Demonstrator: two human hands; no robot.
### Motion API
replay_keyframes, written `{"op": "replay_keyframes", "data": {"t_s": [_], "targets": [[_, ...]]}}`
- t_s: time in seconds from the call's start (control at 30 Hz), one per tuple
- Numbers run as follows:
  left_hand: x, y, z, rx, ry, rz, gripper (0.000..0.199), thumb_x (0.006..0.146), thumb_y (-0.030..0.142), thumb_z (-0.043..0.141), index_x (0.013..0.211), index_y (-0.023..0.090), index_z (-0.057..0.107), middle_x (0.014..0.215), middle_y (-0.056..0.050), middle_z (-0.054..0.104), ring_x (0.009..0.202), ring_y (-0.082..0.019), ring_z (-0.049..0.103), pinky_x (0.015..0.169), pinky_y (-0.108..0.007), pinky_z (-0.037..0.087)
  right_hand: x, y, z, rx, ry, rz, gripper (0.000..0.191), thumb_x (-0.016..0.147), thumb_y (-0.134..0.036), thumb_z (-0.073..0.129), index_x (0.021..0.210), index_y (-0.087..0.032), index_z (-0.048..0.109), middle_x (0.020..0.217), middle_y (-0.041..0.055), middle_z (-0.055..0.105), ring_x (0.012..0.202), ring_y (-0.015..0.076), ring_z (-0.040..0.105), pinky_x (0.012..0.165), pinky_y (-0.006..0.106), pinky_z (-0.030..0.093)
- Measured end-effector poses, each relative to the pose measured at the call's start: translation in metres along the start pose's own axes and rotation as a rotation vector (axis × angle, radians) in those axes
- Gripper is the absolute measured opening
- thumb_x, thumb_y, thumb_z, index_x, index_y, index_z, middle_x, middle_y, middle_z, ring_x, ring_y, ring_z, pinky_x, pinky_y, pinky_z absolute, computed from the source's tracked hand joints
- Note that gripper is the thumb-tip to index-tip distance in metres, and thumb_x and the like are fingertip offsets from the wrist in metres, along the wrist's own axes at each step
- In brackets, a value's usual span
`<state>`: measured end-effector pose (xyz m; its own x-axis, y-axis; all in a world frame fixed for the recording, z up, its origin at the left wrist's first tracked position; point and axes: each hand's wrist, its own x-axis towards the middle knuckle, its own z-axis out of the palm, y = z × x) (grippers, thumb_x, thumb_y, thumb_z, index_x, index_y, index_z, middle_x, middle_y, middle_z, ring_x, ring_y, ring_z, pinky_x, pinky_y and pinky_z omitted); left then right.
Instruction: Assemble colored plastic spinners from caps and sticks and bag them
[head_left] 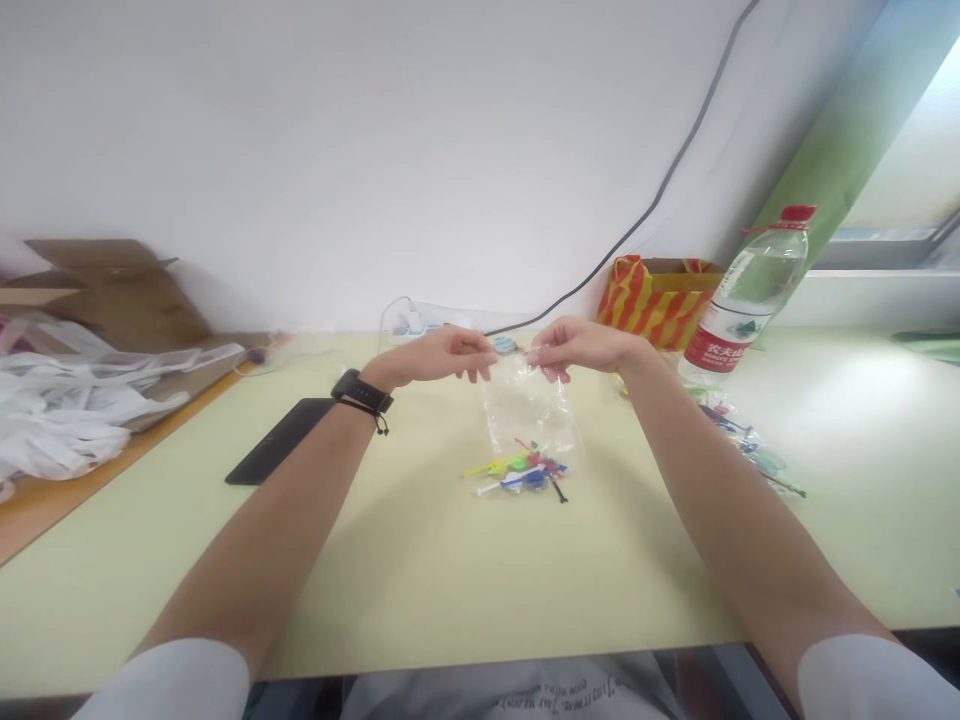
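A clear plastic bag (529, 405) hangs upright over the table in front of me. My left hand (448, 356) is closed in a pinch at its upper left corner. At the upper right corner, my right hand (574, 346) pinches the bag as well. A little pile of small coloured plastic pieces (525, 472), in yellow, green, blue, white, red and black, lies at the bag's lower end. Whether those pieces are inside the bag or just in front of it, I cannot tell. A black band is on my left wrist.
A black flat device (281, 440) lies left of my left forearm. White plastic bags (67, 400) and a cardboard box (127, 290) fill the far left. On the right are a water bottle (750, 290), a striped bag (652, 305) and more bagged coloured pieces (750, 445). A cable (660, 190) runs down the wall.
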<state>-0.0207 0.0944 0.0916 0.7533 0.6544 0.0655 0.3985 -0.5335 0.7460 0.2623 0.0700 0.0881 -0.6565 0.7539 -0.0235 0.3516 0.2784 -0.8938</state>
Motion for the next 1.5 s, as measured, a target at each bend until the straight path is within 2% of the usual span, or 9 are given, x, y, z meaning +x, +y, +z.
{"op": "replay_keyframes", "data": {"t_s": [0.17, 0.3, 0.4, 0.6, 0.77, 0.93, 1.17, 1.37, 1.5], "targets": [[0.003, 0.004, 0.007, 0.002, -0.029, 0.012, 0.033, 0.081, 0.054, 0.077, 0.085, 0.02, 0.079, 0.085, -0.009, 0.078, 0.075, -0.02, 0.07, 0.069, -0.031, 0.054, 0.008, -0.005, 0.01, 0.033, 0.016, -0.031, 0.033, 0.08, -0.047, 0.084, 0.089, -0.017, 0.073, 0.075, 0.0035, 0.072, 0.068, 0.0142, 0.066, 0.069, 0.028, 0.057], [0.01, -0.017, 0.001, -0.13, 0.239, 0.021, 0.038, 0.083, 0.056, 0.076, 0.087, 0.017, 0.077, 0.082, -0.009, 0.077, 0.07, -0.016, 0.067, 0.069, -0.03, 0.054, 0.013, 0.005, 0.01, 0.101, 0.005, -0.01, 0.045, 0.071, -0.032, 0.091, 0.109, -0.021, 0.07, 0.088, 0.0032, 0.077, 0.076, 0.0162, 0.071, 0.078, 0.031, 0.06], [0.01, -0.035, -0.012, -0.223, 0.423, -0.023, 0.043, 0.082, 0.058, 0.076, 0.085, 0.016, 0.075, 0.088, -0.012, 0.078, 0.072, -0.016, 0.07, 0.071, -0.029, 0.056, 0.016, 0.018, 0.004, 0.108, 0.048, -0.001, 0.048, 0.067, -0.027, 0.093, 0.11, -0.02, 0.072, 0.087, 0.0036, 0.077, 0.079, 0.0175, 0.072, 0.081, 0.033, 0.061], [-0.007, -0.056, -0.029, -0.212, 0.162, -0.195, 0.042, 0.077, 0.056, 0.081, 0.089, 0.016, 0.08, 0.101, -0.014, 0.079, 0.086, -0.02, 0.073, 0.078, -0.03, 0.057, 0.014, 0.041, -0.009, 0.178, 0.231, -0.018, 0.044, 0.071, -0.03, 0.091, 0.11, -0.02, 0.072, 0.093, 0.0072, 0.078, 0.088, 0.0197, 0.074, 0.084, 0.033, 0.061], [-0.009, -0.067, -0.022, -0.147, 0.112, -0.203, 0.04, 0.073, 0.056, 0.085, 0.079, 0.017, 0.08, 0.092, -0.013, 0.08, 0.08, -0.019, 0.071, 0.072, -0.028, 0.055, 0.019, 0.053, -0.012, 0.198, 0.36, 0.033, 0.039, 0.075, -0.032, 0.09, 0.107, -0.02, 0.072, 0.094, 0.0092, 0.078, 0.084, 0.0188, 0.073, 0.082, 0.032, 0.062], [-0.006, -0.071, -0.021, -0.125, 0.017, -0.19, 0.04, 0.082, 0.058, 0.076, 0.089, 0.018, 0.081, 0.101, -0.013, 0.079, 0.086, -0.019, 0.07, 0.076, -0.027, 0.055, 0.023, 0.058, -0.01, 0.185, 0.379, 0.041, 0.036, 0.077, -0.03, 0.088, 0.108, -0.02, 0.072, 0.085, 0.0066, 0.076, 0.078, 0.0179, 0.072, 0.079, 0.032, 0.062], [0.003, -0.073, -0.009, -0.318, 0.142, -0.164, 0.048, 0.08, 0.056, 0.08, 0.113, 0.021, 0.076, 0.113, -0.013, 0.077, 0.092, -0.02, 0.074, 0.083, -0.032, 0.057, 0.026, 0.058, -0.002, 0.17, 0.357, 0.017, 0.039, 0.073, -0.033, 0.088, 0.105, -0.021, 0.068, 0.084, 0.0037, 0.073, 0.077, 0.017, 0.068, 0.075, 0.032, 0.058], [0.019, -0.076, 0.017, -0.498, 0.327, -0.135, 0.045, 0.077, 0.056, 0.083, 0.097, 0.017, 0.076, 0.107, -0.015, 0.078, 0.086, -0.021, 0.076, 0.085, -0.036, 0.06, 0.041, 0.056, 0.002, -0.155, 0.943, 0.013, 0.047, 0.057, -0.023, 0.092, 0.084, -0.023, 0.053, 0.074, -0.006, 0.058, 0.061, 0.0108, 0.05, 0.052, 0.022, 0.039], [0.021, -0.071, 0.024, -0.611, 0.326, -0.128, 0.043, 0.08, 0.05, 0.084, 0.105, 0.016, 0.075, 0.117, -0.016, 0.076, 0.094, -0.024, 0.077, 0.091, -0.037, 0.06, 0.045, 0.049, 0.002, -0.061, 0.879, 0.022, 0.031, 0.068, -0.025, 0.087, 0.077, -0.02, 0.058, 0.074, -0.0005, 0.066, 0.064, 0.0134, 0.058, 0.057, 0.025, 0.045]]}}
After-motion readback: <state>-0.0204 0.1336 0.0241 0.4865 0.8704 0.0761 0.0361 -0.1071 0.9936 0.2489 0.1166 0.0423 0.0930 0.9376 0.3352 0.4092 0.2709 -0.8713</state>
